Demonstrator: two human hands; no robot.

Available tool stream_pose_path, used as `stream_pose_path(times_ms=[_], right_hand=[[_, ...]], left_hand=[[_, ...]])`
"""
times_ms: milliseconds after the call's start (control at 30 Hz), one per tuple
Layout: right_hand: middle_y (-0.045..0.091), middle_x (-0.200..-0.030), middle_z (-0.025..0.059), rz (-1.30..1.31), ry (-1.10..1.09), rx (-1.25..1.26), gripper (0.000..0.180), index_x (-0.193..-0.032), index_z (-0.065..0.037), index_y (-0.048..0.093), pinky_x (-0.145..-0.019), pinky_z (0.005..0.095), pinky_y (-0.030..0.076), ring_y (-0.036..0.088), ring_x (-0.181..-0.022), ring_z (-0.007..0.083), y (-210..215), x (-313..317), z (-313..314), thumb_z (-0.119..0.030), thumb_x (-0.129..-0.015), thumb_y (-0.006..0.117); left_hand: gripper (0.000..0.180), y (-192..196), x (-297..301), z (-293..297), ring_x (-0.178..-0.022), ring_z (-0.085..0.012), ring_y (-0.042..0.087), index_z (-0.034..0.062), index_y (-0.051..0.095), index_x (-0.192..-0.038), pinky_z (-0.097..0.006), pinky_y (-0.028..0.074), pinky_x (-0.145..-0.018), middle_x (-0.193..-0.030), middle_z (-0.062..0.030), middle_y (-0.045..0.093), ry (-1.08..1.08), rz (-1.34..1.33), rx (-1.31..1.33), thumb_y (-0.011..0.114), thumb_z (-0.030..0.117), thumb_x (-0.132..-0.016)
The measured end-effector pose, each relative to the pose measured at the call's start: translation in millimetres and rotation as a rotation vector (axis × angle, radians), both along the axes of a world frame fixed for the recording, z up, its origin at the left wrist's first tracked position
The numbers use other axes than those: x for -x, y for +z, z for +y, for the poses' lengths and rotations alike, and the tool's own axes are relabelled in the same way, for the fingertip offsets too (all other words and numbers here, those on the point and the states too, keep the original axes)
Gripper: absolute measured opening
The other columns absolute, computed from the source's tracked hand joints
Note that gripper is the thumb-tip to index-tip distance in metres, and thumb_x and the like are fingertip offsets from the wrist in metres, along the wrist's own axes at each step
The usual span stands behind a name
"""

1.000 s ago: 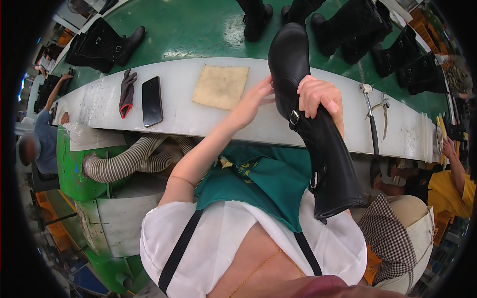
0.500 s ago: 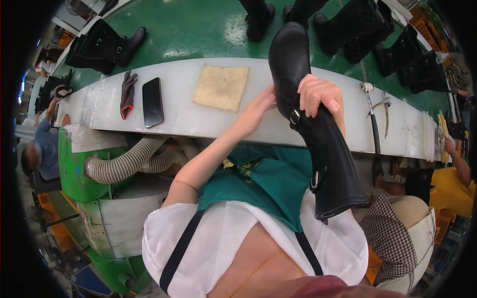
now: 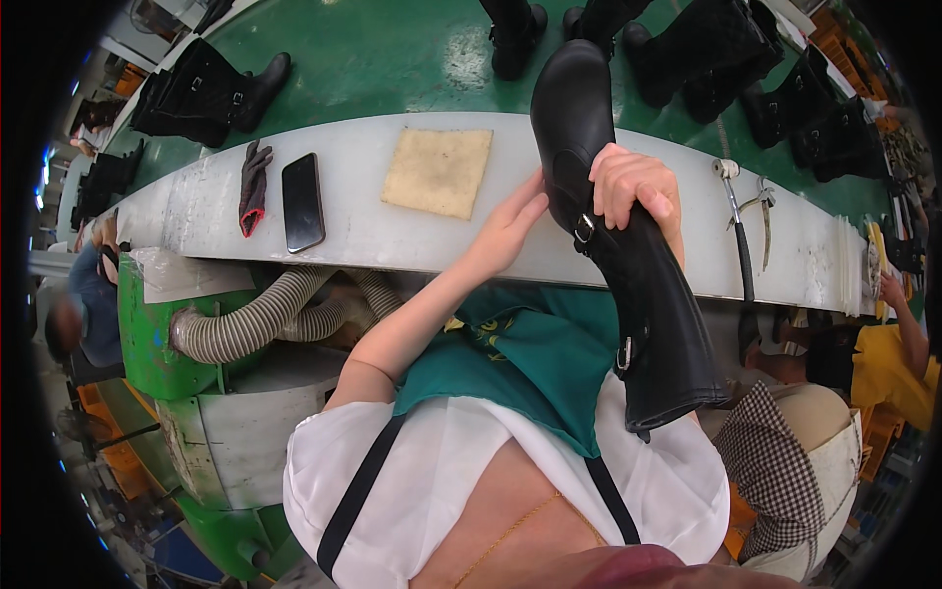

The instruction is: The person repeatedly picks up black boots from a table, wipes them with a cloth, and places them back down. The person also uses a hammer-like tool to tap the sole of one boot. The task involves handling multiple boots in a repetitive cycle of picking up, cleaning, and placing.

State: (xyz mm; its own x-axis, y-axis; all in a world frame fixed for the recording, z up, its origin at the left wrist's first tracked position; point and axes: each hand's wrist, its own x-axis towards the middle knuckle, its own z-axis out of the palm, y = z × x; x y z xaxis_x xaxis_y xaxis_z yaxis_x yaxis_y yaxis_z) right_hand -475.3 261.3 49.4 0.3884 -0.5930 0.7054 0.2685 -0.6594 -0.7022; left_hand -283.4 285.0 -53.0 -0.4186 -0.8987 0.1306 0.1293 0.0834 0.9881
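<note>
One tall black leather boot (image 3: 628,255) with silver buckles, up in the air over the near edge of the pale curved tabletop (image 3: 392,236), toe pointing away, shaft hanging down toward the green apron (image 3: 530,353). Right hand (image 3: 638,187) wrapped around the ankle of the boot, grip clenched on it, fingers curled over the front. Left hand (image 3: 510,226) flat against the boot's left side at the heel, fingers stretched out, grip released, only touching. Two buckles showing on the boot: one near the ankle just under the right hand, one lower on the shaft.

On the tabletop, left to right: one dark glove with a red cuff (image 3: 253,185), one black smartphone (image 3: 303,201) just beside it, one square tan abrasive pad (image 3: 438,172) near the left hand. Right of the boot, one metal hammer (image 3: 736,221) and one pair of pincers (image 3: 761,221), lying side by side.

Beyond the tabletop, on the green conveyor surface (image 3: 392,69), more black boots standing in groups, count not clear at the rim. Under the tabletop, two ribbed grey hoses (image 3: 255,319) running into a green machine housing (image 3: 147,334). One person in yellow (image 3: 888,358) at far right, another person at far left, blurred.
</note>
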Motion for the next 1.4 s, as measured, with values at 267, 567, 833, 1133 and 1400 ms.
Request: stream_pose_path(times_ms=[267, 567, 833, 1133, 1400], right_hand=[[0.054, -0.048, 0.003, 0.015, 0.046, -0.025, 0.047, -0.049, -0.011, 0.049, -0.071, 0.0347, 0.04, 0.057, -0.054, 0.0205, -7, 7, -3, -0.031, -0.09, 0.038], [0.062, -0.077, 0.0082, -0.553, 0.582, -0.512, 0.041, -0.082, -0.007, 0.054, -0.077, 0.0318, 0.043, 0.055, -0.07, 0.0205, -57, 21, -72, -0.034, -0.102, 0.028], [0.064, -0.084, 0.0079, -0.175, -0.241, -0.881, 0.046, -0.116, -0.002, 0.055, -0.074, 0.0291, 0.052, 0.064, -0.077, 0.0171, 25, -28, -66, -0.038, -0.102, 0.03], [0.062, -0.076, 0.0069, -0.238, -0.224, -0.899, 0.043, -0.111, -0.001, 0.053, -0.066, 0.028, 0.051, 0.062, -0.072, 0.0158, 19, -29, -66, -0.037, -0.102, 0.031], [0.063, -0.098, 0.0141, 0.006, -0.525, -0.157, 0.04, -0.114, 0.002, 0.053, -0.084, 0.0342, 0.045, 0.061, -0.091, 0.027, -31, -59, -28, -0.03, -0.105, 0.03]], left_hand=[[0.056, 3, 1, 4, -0.136, -0.0213, 0.035, -0.0021, 0.021, -0.149, -0.038, 0.032, -0.111, -0.15, -0.0144, 0.033, 0.011, -0.034, -0.003, 0.035, 0.027, -0.104], [0.07, 43, 12, 26, -0.12, -0.0314, 0.055, 0.0086, 0.027, -0.147, -0.045, 0.047, -0.1, -0.141, -0.0153, 0.045, -0.301, 0.389, -0.645, 0.024, 0.059, -0.099], [0.07, 60, 17, 3, -0.118, -0.0371, 0.054, 0.0045, 0.033, -0.143, -0.047, 0.051, -0.098, -0.136, -0.0244, 0.044, -0.302, 0.851, -0.885, 0.029, 0.058, -0.098], [0.068, 67, 16, 7, -0.128, -0.0357, 0.045, 0.0054, 0.029, -0.146, -0.048, 0.043, -0.105, -0.143, -0.0245, 0.038, -0.356, 0.778, -0.882, 0.027, 0.056, -0.1], [0.106, -36, -38, 39, -0.142, -0.0292, 0.023, -0.0006, 0.006, -0.151, -0.043, 0.018, -0.116, -0.155, -0.0163, 0.018, 0.232, 0.188, 0.294, 0.034, 0.078, -0.085]])
